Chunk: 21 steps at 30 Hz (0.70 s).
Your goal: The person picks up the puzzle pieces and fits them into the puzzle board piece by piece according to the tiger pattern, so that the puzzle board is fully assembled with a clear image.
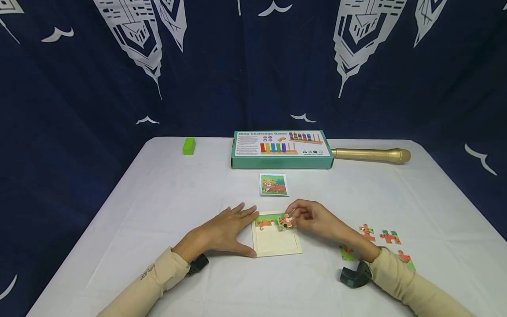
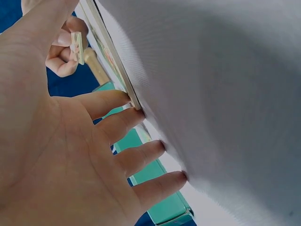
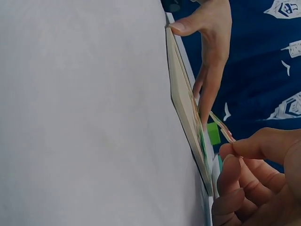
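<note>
A shallow wooden puzzle board (image 1: 277,243) lies on the white table, its top-left part filled with green and orange picture pieces. My left hand (image 1: 226,229) rests along the board's left side, fingers spread and thumb at the lower-left corner. Between thumb and fingers, my right hand (image 1: 313,216) pinches a puzzle piece (image 1: 286,221) with an orange animal's face, tilted over the board's upper right. In the right wrist view the puzzle piece (image 3: 223,127) shows edge-on above the board (image 3: 181,99). Behind the board lies a tiger picture card (image 1: 273,185).
Several loose puzzle pieces (image 1: 390,237) lie at the right, partly under the right forearm. A green Ring Challenge Game box (image 1: 283,163) stands at the back, with a gold microphone-shaped object (image 1: 368,155) beside it. A green block (image 1: 189,146) sits at the back left.
</note>
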### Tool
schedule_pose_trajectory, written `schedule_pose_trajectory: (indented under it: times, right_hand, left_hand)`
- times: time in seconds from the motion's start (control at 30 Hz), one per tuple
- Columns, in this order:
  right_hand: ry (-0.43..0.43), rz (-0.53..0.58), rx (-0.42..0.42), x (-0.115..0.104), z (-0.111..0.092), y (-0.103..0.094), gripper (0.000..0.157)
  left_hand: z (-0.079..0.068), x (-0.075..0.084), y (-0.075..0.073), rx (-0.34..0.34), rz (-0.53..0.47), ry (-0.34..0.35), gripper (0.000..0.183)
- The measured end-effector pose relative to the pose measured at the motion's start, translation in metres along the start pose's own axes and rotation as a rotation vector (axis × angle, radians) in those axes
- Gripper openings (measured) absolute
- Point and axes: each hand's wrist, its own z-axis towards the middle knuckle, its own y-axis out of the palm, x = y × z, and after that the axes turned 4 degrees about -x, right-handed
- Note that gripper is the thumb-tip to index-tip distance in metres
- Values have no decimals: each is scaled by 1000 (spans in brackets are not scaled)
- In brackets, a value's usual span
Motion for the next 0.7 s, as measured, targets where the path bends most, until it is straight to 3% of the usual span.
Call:
schedule_pose_trajectory:
  times: [0.2, 0.5, 0.7]
  right_hand:
    - [15, 10, 12, -3, 4, 7, 23]
    - [39, -26, 36, -7, 8, 14, 11]
    - [33, 12, 25, -9, 12, 19, 8]
  left_hand:
    - [0, 0, 0, -1, -8, -3, 103]
    - [0, 0, 1, 2, -4, -13, 108]
    - [1, -1, 1, 3, 1, -18, 109]
